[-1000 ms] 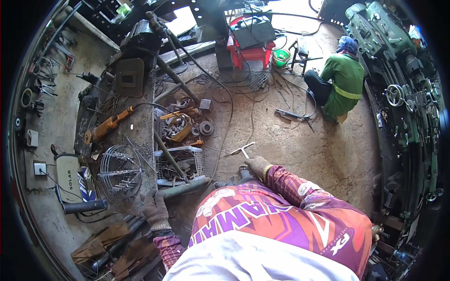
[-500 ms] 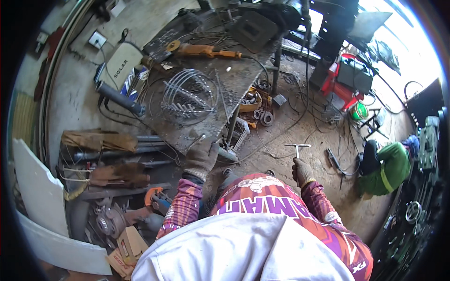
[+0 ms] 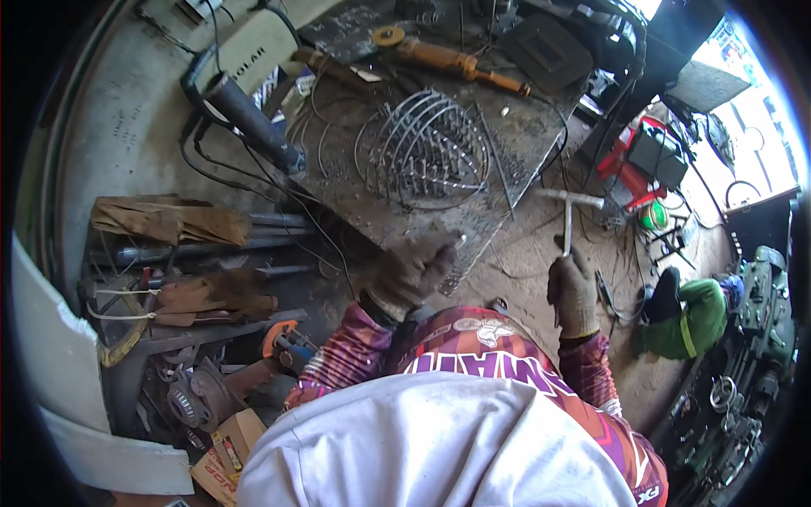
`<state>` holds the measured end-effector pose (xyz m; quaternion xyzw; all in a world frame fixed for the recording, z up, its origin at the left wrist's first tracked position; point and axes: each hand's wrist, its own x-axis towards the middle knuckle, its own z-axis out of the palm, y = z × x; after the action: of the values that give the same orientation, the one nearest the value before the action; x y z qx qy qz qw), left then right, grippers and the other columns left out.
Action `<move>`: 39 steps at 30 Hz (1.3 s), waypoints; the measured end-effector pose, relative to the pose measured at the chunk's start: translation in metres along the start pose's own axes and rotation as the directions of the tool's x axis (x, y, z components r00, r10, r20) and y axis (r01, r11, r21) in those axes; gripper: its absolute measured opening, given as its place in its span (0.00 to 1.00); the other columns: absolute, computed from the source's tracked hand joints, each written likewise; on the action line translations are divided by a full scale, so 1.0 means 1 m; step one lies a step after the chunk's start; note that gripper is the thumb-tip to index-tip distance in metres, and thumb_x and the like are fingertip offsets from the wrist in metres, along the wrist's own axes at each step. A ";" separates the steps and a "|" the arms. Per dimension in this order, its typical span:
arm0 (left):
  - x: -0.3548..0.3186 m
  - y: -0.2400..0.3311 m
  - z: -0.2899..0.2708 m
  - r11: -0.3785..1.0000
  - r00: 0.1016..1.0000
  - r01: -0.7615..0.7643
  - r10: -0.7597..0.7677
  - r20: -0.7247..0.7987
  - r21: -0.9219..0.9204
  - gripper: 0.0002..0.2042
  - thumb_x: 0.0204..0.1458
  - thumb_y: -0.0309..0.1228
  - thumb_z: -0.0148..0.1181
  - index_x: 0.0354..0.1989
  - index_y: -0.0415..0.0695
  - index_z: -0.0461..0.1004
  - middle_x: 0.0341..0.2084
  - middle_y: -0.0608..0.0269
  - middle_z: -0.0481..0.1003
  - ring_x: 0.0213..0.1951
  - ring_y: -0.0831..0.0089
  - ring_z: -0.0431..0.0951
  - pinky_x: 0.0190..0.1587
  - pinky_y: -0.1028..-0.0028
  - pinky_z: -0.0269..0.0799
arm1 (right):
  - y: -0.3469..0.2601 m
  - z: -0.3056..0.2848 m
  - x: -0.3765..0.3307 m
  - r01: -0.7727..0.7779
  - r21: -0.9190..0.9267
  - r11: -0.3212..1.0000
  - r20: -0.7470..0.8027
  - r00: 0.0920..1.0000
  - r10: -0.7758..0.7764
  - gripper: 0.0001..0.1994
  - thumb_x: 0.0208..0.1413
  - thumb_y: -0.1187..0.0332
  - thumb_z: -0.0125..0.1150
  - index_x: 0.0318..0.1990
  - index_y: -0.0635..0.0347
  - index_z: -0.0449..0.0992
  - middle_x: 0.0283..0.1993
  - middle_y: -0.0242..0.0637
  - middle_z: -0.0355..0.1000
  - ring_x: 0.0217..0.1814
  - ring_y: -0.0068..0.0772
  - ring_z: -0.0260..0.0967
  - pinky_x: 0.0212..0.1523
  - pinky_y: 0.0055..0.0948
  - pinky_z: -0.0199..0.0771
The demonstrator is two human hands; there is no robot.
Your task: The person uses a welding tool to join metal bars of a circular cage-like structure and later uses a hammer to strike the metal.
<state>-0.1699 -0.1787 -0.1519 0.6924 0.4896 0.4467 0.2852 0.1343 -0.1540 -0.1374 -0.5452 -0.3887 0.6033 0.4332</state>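
Observation:
My right hand (image 3: 574,296), in a work glove, is closed around the handle of a chipping hammer (image 3: 568,221). The hammer stands upright with its slim T-shaped head above the fist, right of the metal table (image 3: 338,173). My gloved left hand (image 3: 416,269) is closed at the table's near corner. A small pale tip (image 3: 461,242) shows at its fingers; what it belongs to is hidden. Beyond the left hand, a round cage of bent metal rods (image 3: 431,144) with short twisted bars rests on the table, touched by neither hand.
An orange angle grinder (image 3: 448,61) and a dark welding mask (image 3: 547,52) lie at the table's back. A dark cylinder (image 3: 253,122) leans at its left edge. Cables cross the floor. A person in green (image 3: 697,317) crouches at right, beside dark machinery (image 3: 760,329).
My view has turned, so the table and cage sit further right and nearer. The right hand has raised the hammer. My left hand has moved right along the table's near corner.

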 end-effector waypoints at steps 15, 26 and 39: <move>0.021 -0.136 -0.122 0.987 0.909 -0.003 0.071 -0.411 0.163 0.11 0.64 0.33 0.63 0.49 0.39 0.78 0.40 0.59 0.81 0.43 0.72 0.80 0.48 0.70 0.76 | 0.020 0.105 -0.067 -0.178 0.038 0.983 -0.150 0.972 0.182 0.20 0.73 0.65 0.47 0.66 0.67 0.69 0.19 0.22 0.60 0.14 0.15 0.54 0.14 0.19 0.53; 0.033 -0.160 -0.120 0.977 0.923 0.165 -0.106 -0.370 0.132 0.17 0.64 0.36 0.62 0.56 0.39 0.76 0.40 0.59 0.80 0.42 0.73 0.79 0.47 0.70 0.76 | 0.024 0.125 -0.073 -0.003 -0.157 0.988 -0.338 0.940 -0.051 0.20 0.70 0.67 0.57 0.67 0.62 0.71 0.34 0.25 0.70 0.28 0.12 0.64 0.26 0.15 0.64; 0.034 -0.153 -0.107 0.931 0.936 0.033 0.098 -0.339 0.363 0.11 0.62 0.33 0.61 0.48 0.43 0.80 0.35 0.47 0.82 0.37 0.51 0.84 0.40 0.61 0.79 | 0.035 0.120 -0.065 -0.154 -0.054 0.987 -0.138 0.980 0.145 0.20 0.73 0.65 0.50 0.66 0.66 0.69 0.24 0.21 0.61 0.19 0.12 0.55 0.18 0.17 0.54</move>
<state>-0.3267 -0.0969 -0.2203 0.6503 0.5948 0.4697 0.0529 0.0132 -0.2259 -0.1369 -0.6259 -0.3359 0.5833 0.3939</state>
